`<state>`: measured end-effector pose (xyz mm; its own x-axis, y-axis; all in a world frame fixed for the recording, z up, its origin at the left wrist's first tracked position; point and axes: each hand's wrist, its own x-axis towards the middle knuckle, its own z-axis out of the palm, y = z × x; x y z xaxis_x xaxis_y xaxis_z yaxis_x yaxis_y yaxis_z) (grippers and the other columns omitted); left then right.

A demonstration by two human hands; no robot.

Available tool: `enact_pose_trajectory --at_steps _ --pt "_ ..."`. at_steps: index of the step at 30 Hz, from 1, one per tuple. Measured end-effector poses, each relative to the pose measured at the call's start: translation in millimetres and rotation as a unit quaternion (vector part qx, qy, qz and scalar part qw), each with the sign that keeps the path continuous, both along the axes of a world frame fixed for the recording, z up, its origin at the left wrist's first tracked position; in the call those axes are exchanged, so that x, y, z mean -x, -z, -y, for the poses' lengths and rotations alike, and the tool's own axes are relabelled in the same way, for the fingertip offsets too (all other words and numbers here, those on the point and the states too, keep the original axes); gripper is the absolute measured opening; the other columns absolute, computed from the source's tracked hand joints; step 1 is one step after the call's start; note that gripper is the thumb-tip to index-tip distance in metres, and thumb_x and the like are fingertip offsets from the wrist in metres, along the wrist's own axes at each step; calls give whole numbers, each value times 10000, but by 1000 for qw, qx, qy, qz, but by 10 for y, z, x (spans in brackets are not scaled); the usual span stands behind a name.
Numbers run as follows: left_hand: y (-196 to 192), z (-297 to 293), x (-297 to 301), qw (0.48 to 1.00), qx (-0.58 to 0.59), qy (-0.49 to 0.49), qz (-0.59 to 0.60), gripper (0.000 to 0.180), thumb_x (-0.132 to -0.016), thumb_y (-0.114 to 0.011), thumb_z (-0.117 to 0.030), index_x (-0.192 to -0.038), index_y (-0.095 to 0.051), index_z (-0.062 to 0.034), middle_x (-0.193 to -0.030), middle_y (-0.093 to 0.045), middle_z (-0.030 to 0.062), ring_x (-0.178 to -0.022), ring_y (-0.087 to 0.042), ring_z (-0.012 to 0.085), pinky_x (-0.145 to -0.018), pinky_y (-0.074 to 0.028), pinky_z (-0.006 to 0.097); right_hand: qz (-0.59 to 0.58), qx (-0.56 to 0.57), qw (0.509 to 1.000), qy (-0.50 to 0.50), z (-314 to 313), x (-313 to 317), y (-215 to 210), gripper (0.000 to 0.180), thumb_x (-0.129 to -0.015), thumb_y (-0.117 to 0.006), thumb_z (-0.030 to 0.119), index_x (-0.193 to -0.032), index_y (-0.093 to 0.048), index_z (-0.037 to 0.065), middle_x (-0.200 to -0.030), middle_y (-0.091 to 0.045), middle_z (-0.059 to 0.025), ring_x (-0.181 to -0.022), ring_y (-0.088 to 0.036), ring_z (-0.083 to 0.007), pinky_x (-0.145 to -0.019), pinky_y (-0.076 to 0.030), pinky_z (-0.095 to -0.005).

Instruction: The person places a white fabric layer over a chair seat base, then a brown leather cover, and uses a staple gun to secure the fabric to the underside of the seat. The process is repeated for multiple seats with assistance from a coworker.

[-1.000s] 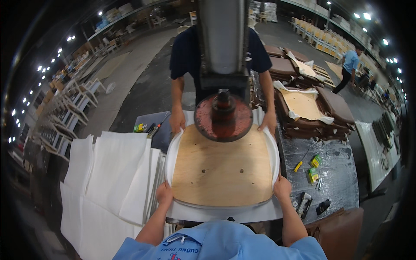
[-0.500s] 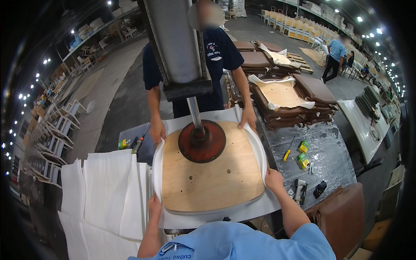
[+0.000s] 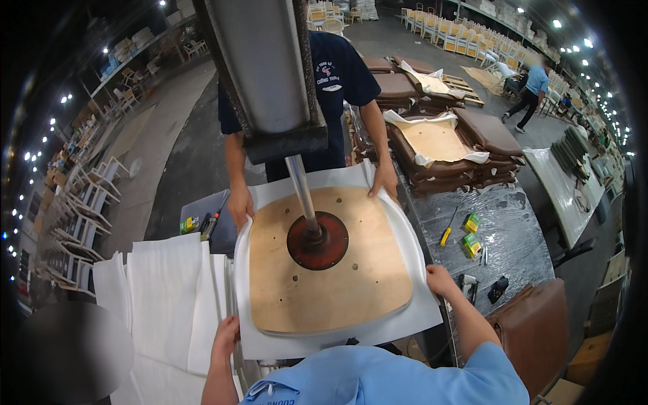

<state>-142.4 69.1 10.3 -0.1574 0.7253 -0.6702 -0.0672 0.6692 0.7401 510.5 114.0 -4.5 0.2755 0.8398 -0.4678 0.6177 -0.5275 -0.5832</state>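
Observation:
A pale plywood seat board (image 3: 324,297) with rounded corners and several small holes lies on a white padding sheet (image 3: 425,307). A dark red round press disc (image 3: 331,256) on a metal rod (image 3: 301,189) rests on the board, off its middle toward the far side. My left hand (image 3: 228,332) is closed at the sheet's near left edge; its fingertips are partly hidden. At the right edge, my right hand (image 3: 440,279) pinches the sheet. Across from me a co-worker's left-side hand (image 3: 240,205) and right-side hand (image 3: 384,179) hold the sheet's far corners.
White sheets (image 3: 165,297) are piled at left. On the right table (image 3: 499,216) lie a yellow-handled screwdriver (image 3: 447,233), small green-yellow boxes (image 3: 472,233) and a nail gun (image 3: 468,285). Brown seat pads (image 3: 459,169) are stacked beyond. The press column (image 3: 260,74) hangs overhead.
The press disc has gone down onto the board. My hands have shifted outward with the sheet's edges, which now spread wider and flatter. A person in the background has walked on.

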Motion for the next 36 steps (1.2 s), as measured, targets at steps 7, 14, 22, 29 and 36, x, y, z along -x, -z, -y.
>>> enact_pose_trajectory --at_steps 7,14,22,29,36 --pt "26 -605 -413 979 -103 36 -172 310 -1126 -589 -246 -1195 -773 -6 -964 -751 16 -846 -644 113 -770 -516 295 3 -143 988 58 -227 128 302 325 -997 -653 264 -1028 -806 -21 -862 -805 -153 -803 -762 -234 -765 -576 -409" --pt "109 -355 -381 989 -111 -80 -48 367 -1152 -566 -281 -1244 -761 17 -1099 -780 44 -969 -689 131 -887 -535 292 -27 -99 992 69 -211 239 289 351 -1042 -624 320 -1019 -817 28 -931 -789 -244 -917 -791 -367 -845 -574 -437" --pt "237 -396 -332 990 -131 -54 -14 378 -1123 -636 -314 -1210 -757 33 -1090 -771 47 -955 -684 141 -897 -534 296 -16 -183 979 85 -168 326 236 472 -1039 -692 412 -831 -764 -6 -636 -669 -127 -611 -647 -171 -606 -491 -425" --pt "267 -339 -297 988 -149 -38 14 389 -1093 -678 -364 -1119 -776 12 -988 -750 15 -890 -667 128 -832 -531 288 4 -177 982 69 -214 399 145 491 -1020 -703 452 -854 -788 -2 -685 -723 -145 -627 -674 -204 -660 -522 -421" --pt "164 -470 -213 993 -74 28 -86 424 -1114 -628 -396 -1048 -778 -5 -881 -718 7 -758 -597 134 -708 -495 336 7 -153 985 75 -182 472 36 490 -1014 -712 444 -846 -792 -9 -693 -720 -166 -633 -670 -209 -677 -530 -423"
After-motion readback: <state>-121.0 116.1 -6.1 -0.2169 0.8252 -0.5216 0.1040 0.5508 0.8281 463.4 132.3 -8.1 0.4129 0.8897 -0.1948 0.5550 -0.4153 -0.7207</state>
